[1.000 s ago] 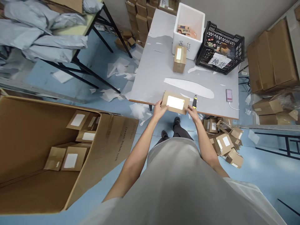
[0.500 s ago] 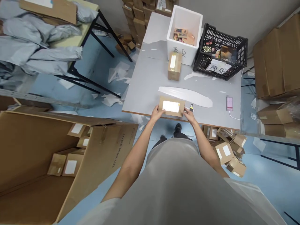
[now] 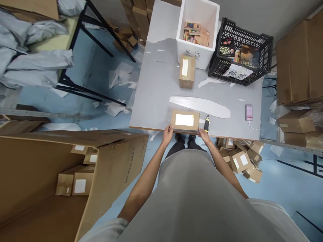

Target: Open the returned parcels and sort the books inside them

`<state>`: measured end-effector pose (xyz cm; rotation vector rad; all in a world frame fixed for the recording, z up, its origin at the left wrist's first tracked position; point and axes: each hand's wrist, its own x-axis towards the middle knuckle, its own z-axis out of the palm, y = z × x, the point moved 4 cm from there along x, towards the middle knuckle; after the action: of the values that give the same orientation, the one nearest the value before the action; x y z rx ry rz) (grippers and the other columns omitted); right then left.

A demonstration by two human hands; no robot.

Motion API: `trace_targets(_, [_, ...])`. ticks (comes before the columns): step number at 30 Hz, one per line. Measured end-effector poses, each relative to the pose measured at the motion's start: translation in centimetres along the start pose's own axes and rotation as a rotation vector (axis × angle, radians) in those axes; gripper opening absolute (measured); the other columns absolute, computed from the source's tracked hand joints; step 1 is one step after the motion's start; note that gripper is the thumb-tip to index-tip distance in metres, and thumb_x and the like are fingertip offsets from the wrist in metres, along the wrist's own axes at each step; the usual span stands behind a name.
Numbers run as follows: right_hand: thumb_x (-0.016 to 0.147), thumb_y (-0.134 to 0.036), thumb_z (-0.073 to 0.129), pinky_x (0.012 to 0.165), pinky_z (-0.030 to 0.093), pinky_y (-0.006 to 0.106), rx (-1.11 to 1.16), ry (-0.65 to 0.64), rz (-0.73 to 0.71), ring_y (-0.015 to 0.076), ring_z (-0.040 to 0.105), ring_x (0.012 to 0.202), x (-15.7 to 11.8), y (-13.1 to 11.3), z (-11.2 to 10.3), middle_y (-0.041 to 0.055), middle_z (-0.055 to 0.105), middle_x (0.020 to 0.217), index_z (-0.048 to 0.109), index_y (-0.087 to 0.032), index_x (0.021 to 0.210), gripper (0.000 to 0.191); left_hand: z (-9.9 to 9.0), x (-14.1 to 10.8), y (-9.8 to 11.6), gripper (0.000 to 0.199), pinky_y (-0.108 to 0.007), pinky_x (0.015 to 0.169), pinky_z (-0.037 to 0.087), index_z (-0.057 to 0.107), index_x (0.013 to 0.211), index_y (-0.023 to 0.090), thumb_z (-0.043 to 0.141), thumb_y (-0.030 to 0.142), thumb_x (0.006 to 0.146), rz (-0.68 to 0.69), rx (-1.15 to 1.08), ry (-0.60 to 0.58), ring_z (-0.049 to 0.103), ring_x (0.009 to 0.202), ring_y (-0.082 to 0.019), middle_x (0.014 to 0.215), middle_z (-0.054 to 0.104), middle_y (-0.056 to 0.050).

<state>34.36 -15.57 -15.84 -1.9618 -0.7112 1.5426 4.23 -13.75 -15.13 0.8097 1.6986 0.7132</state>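
Note:
A small cardboard box (image 3: 173,119) with a white label on its upper face is at the front edge of the grey table (image 3: 153,90). My left hand (image 3: 167,134) grips its left end, and my right hand (image 3: 203,135) holds the right end, fingers closed on the cardboard. Just right of the box lies a yellow and black utility knife (image 3: 207,124), close to my right fingers. Behind the box a long white strip (image 3: 202,106) shows on the tabletop. Farther back, a taped cardboard box (image 3: 187,72) stands before a white bin.
The white bin (image 3: 179,50) and a black crate (image 3: 262,67) hold books or small packets. A pink phone-like device (image 3: 248,112) with a cable lies at right. A big open carton (image 3: 121,168) stands at left; several boxes (image 3: 242,160) lie on the floor at right.
The view has shifted a little. The box sits slightly nearer to me, with its front side now showing. More of the utility knife has come into sight beside my right hand.

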Motion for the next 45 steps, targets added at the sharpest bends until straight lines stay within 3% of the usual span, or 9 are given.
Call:
trace_targets(6, [0.098, -0.071, 0.074, 0.107, 0.069, 0.051, 0.043, 0.103, 0.044, 0.0341, 0.084, 0.112, -1.6, -1.0, 1.7, 0.0160, 0.088, 0.111, 0.084, -0.020, 0.095, 0.052, -1.2, 1.2, -0.6, 0.053, -0.052, 0.130, 0.052, 0.074, 0.143, 0.017, 0.069, 0.057, 0.108, 0.030, 0.004, -0.067, 0.072, 0.144, -0.037, 0.152, 0.076, -0.021])
trace_targets(10, [0.105, -0.064, 0.069, 0.110, 0.068, 0.046, 0.071, 0.126, 0.058, 0.0328, 0.083, 0.123, -2.7, -2.3, 2.2, 0.0168, 0.087, 0.129, 0.085, -0.019, 0.107, 0.048, -3.0, 2.9, -0.1, 0.048, -0.051, 0.135, 0.047, 0.077, 0.139, 0.018, 0.067, 0.054, 0.109, 0.083, -0.002, -0.098, 0.066, 0.153, -0.036, 0.156, 0.074, -0.020])
trace_targets(13, [0.107, -0.062, 0.069, 0.114, 0.066, 0.044, 0.095, 0.115, 0.068, 0.0327, 0.081, 0.130, -3.7, -2.9, 2.9, 0.0174, 0.085, 0.136, 0.086, -0.018, 0.109, 0.047, -4.1, 4.1, 0.2, 0.047, -0.049, 0.132, 0.050, 0.078, 0.138, 0.017, 0.067, 0.053, 0.109, 0.115, -0.021, -0.121, 0.067, 0.151, -0.036, 0.155, 0.075, -0.020])
trace_targets(19, [0.108, -0.062, 0.068, 0.120, 0.062, 0.050, 0.082, 0.137, 0.069, 0.0341, 0.079, 0.131, -5.1, -3.3, 4.5, 0.0198, 0.083, 0.139, 0.087, -0.014, 0.110, 0.051, -4.8, 5.1, 0.4, 0.050, -0.048, 0.126, 0.055, 0.079, 0.136, 0.019, 0.068, 0.060, 0.109, 0.141, -0.039, -0.110, 0.071, 0.145, -0.035, 0.151, 0.076, -0.020])
trace_targets(27, [0.097, -0.078, 0.074, 0.131, 0.053, 0.053, 0.161, 0.165, -0.119, 0.0366, 0.074, 0.144, -4.2, -6.6, 2.9, 0.0150, 0.084, 0.144, 0.090, -0.021, 0.116, 0.062, -5.6, 4.3, 3.5, 0.048, -0.047, 0.126, 0.056, 0.077, 0.140, 0.018, 0.069, 0.055, 0.111, 0.211, -0.106, -0.064, 0.071, 0.145, -0.033, 0.152, 0.077, -0.018])
trace_targets(33, [0.097, -0.080, 0.069, 0.130, 0.053, 0.052, 0.122, 0.097, -0.203, 0.0376, 0.072, 0.146, -2.0, -9.2, 2.4, 0.0145, 0.081, 0.151, 0.088, -0.020, 0.127, 0.070, -5.2, 4.2, 5.0, 0.042, -0.045, 0.125, 0.056, 0.078, 0.137, 0.018, 0.066, 0.048, 0.111, 0.211, -0.109, -0.069, 0.073, 0.142, -0.032, 0.146, 0.080, -0.015])
trace_targets(36, [0.095, -0.083, 0.068, 0.130, 0.052, 0.055, 0.024, 0.064, -0.201, 0.0381, 0.072, 0.145, -0.7, -9.3, 2.1, 0.0136, 0.082, 0.147, 0.089, -0.022, 0.123, 0.070, -4.9, 4.5, 4.3, 0.038, -0.046, 0.122, 0.058, 0.080, 0.130, 0.017, 0.066, 0.047, 0.109, 0.177, -0.079, -0.044, 0.075, 0.137, -0.032, 0.140, 0.083, -0.015])
trace_targets(40, [0.095, -0.082, 0.067, 0.129, 0.053, 0.058, -0.031, 0.010, -0.202, 0.0383, 0.071, 0.145, 1.1, -8.1, 1.0, 0.0145, 0.082, 0.147, 0.087, -0.023, 0.122, 0.068, -4.8, 5.2, 2.2, 0.041, -0.048, 0.125, 0.057, 0.079, 0.134, 0.017, 0.065, 0.046, 0.108, 0.165, -0.067, -0.010, 0.074, 0.140, -0.033, 0.146, 0.080, -0.017])
trace_targets(45, [0.097, -0.065, 0.066, 0.126, 0.055, 0.063, -0.122, -0.082, -0.184, 0.0387, 0.072, 0.144, 3.7, -5.2, 0.6, 0.0158, 0.080, 0.151, 0.085, -0.022, 0.130, 0.057, -5.1, 6.5, -1.0, 0.048, -0.054, 0.127, 0.057, 0.074, 0.146, 0.018, 0.056, 0.023, 0.101, 0.085, -0.046, 0.003, 0.074, 0.143, -0.033, 0.159, 0.073, -0.017])
